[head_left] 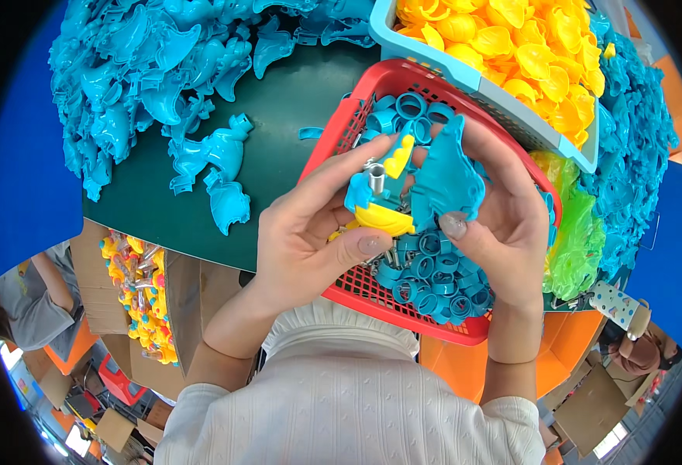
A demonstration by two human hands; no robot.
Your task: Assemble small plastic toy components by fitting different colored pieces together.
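Note:
Over a red basket (333,133), my left hand (298,229) grips a blue toy shell half (359,195) with yellow pieces (385,220) fitted in it. A shiny metal spring or tube (377,177) stands up from that half. Fingers of my right hand (508,225) are closed around a second blue shell half (448,180), its ridged side partly toward me. The two halves are held side by side, tilted. Below them lie many blue plastic rings (434,267) and small metal parts in the basket, partly hidden by my hands.
A heap of blue shell pieces (139,74) covers the far left of the dark green table (279,101). A light blue basket (473,81) of yellow pieces (535,58) adjoins the red one. A green plastic bag (573,232) lies right. A cardboard box (184,310) holds yellow toys.

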